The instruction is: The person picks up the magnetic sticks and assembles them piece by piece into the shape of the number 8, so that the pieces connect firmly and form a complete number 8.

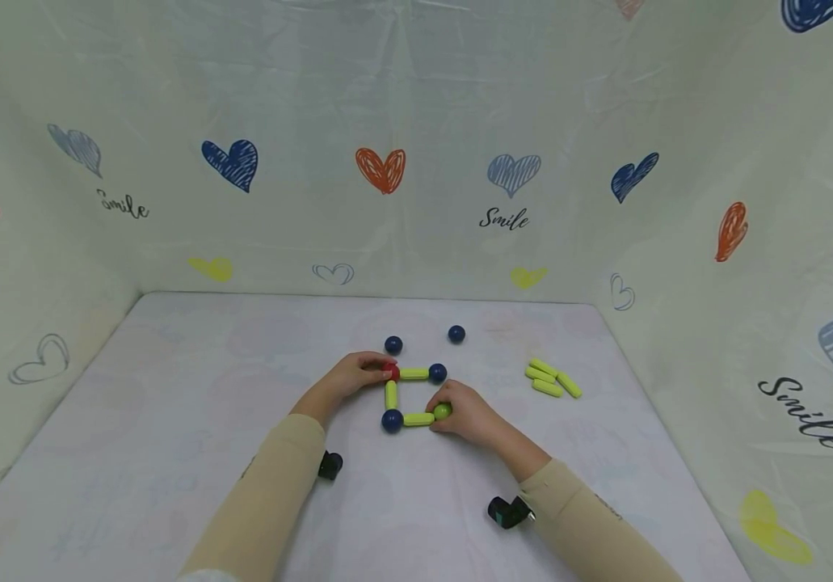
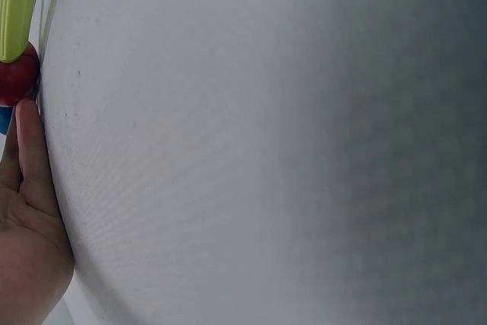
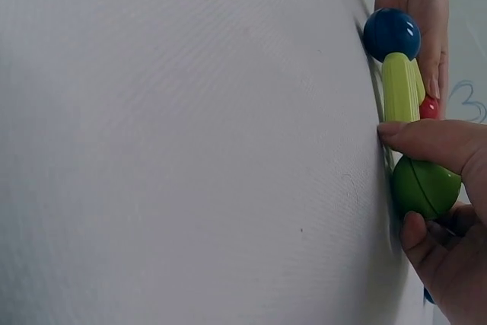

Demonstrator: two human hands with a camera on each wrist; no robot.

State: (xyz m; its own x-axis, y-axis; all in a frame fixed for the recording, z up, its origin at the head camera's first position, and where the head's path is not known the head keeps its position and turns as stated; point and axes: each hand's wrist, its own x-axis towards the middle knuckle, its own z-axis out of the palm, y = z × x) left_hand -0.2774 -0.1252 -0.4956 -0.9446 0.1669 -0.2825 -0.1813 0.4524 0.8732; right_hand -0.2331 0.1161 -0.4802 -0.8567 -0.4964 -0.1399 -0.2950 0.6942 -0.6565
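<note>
Yellow-green rods and balls form a three-sided frame on the table. My left hand (image 1: pixel 352 375) pinches its red ball (image 1: pixel 391 371) at the far left corner, fingers beyond it and thumb on the near side. From there one rod (image 1: pixel 414 374) runs right to a blue ball (image 1: pixel 437 373), another (image 1: pixel 390 395) toward me to a nearer blue ball (image 1: pixel 392 420). A third rod (image 1: pixel 418 419) reaches from that ball to a green ball (image 1: pixel 443 411), which my right hand (image 1: pixel 470 414) holds between thumb and fingers. In the right wrist view the thumb lies across the joint of rod and green ball (image 3: pixel 426 188).
Two loose blue balls lie beyond the frame, one (image 1: pixel 393 345) behind the red ball and one (image 1: pixel 456 334) farther right. Several loose yellow-green rods (image 1: pixel 547 388) lie together at the right. A heart-patterned sheet (image 1: pixel 445 242) hangs behind the table (image 1: pixel 169 388).
</note>
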